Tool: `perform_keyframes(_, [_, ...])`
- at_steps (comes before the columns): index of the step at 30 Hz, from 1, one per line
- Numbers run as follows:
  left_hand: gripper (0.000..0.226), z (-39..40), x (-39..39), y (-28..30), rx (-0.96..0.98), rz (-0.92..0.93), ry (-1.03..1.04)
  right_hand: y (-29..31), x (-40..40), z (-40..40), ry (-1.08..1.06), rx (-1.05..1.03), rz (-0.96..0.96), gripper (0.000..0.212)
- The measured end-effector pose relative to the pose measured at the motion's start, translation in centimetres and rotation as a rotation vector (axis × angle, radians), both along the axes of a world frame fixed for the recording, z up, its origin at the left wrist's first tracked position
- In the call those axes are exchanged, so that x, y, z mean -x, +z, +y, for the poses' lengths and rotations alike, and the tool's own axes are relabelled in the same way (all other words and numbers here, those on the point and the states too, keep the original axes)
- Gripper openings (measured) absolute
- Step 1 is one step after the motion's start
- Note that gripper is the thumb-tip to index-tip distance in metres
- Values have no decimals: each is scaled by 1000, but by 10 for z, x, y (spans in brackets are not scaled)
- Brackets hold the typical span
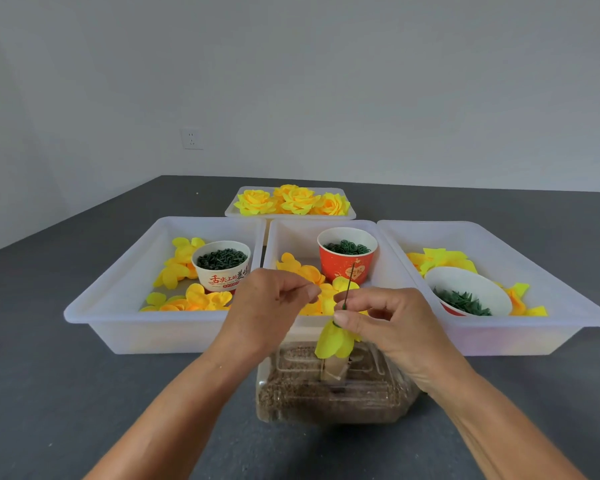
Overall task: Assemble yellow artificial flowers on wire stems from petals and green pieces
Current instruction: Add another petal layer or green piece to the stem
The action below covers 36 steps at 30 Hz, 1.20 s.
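Centre frame, right hand [388, 317] pinches wire stem [349, 285] above hanging yellow petals [333, 341]. Left hand [274, 299] grip closed, probably on a tiny green piece; thread it squarely down. Finished flowers [291, 200] upper centre.

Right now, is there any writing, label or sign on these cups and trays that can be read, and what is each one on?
"舌尖上的美味": red characters on the white paper cup in the left tray; the last character is partly hidden by the left hand.
Smaller red line under it: too small to read.
Gold heart emblem on the red paper cup: characters too blurred to read.
Wall socket, trays, tipped bowl: no text visible.
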<state>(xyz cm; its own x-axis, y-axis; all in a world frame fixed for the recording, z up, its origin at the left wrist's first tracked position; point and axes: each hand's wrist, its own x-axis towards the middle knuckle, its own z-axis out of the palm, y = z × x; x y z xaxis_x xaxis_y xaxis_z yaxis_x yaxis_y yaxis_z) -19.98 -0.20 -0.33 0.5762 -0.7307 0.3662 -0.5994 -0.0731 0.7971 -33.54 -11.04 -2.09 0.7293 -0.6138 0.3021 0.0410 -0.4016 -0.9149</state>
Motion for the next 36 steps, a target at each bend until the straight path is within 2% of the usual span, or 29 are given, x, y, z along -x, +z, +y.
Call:
perform_keyframes(10, [8, 0, 9, -6, 20, 54, -58, -9, -7, 6, -117, 162, 28, 20])
perform_keyframes(12, [8, 1, 12, -6, 12, 69, -89, -8, -6, 6, -102, 129, 9, 13])
perform_keyframes(15, [13, 2, 13, -6, 4, 101, -139, -7, -3, 4, -46, -30, -12, 3])
perform_keyframes(20, [19, -1, 15, -7, -1, 150, -167, -5, 3, 4, -29, -93, -53, 27])
perform_keyframes(25, [12, -3, 12, -12, -2, 98, -158, -7, 5, 2, -47, -135, -81, 28])
perform_keyframes(32, [5, -5, 7, -17, 34, -27, -235, -5, 9, -4, -35, -38, -19, 31])
perform_keyframes(36, [8, -6, 5, -16, -5, -82, -260, 12, 9, -14, 59, -65, 51, 19])
